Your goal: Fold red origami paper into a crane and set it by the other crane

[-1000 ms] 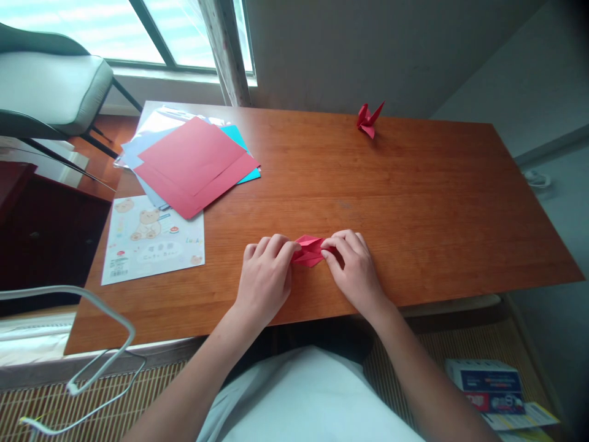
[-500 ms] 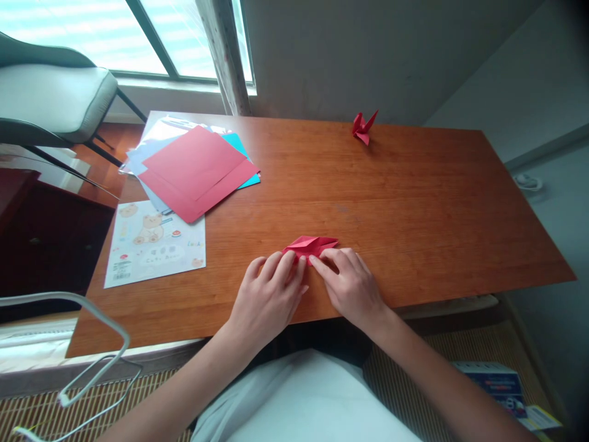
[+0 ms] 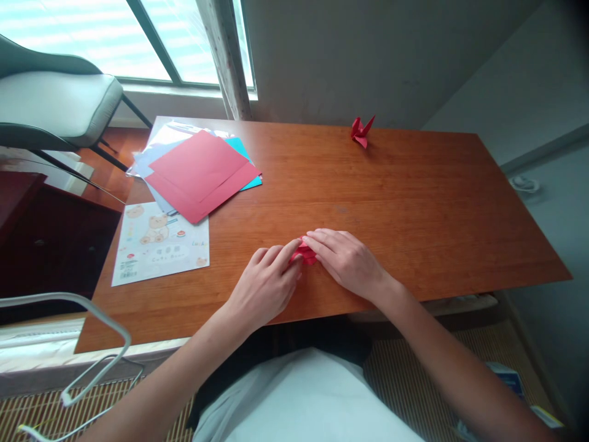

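A small folded piece of red origami paper (image 3: pixel 305 253) lies on the wooden table near its front edge, largely covered by my fingers. My left hand (image 3: pixel 271 279) grips its left side, with the thumb low and the index finger on top. From the right, my right hand (image 3: pixel 345 261) lies over the paper, fingers together and closed on its right side. Toward the back of the table stands a finished red paper crane (image 3: pixel 361 132) with its wings and neck raised.
Red paper sheets (image 3: pixel 202 175) lie at the left over blue sheets and a clear plastic sleeve. A white card with bear drawings (image 3: pixel 161 245) is in front of them. A white hanger-like metal frame (image 3: pixel 105 319) stands at lower left. A chair (image 3: pixel 59 104) is beside the window.
My right hand has moved up and over the folded paper, covering its right part. My left fingers have shifted slightly along its left side. The view has tilted a little.
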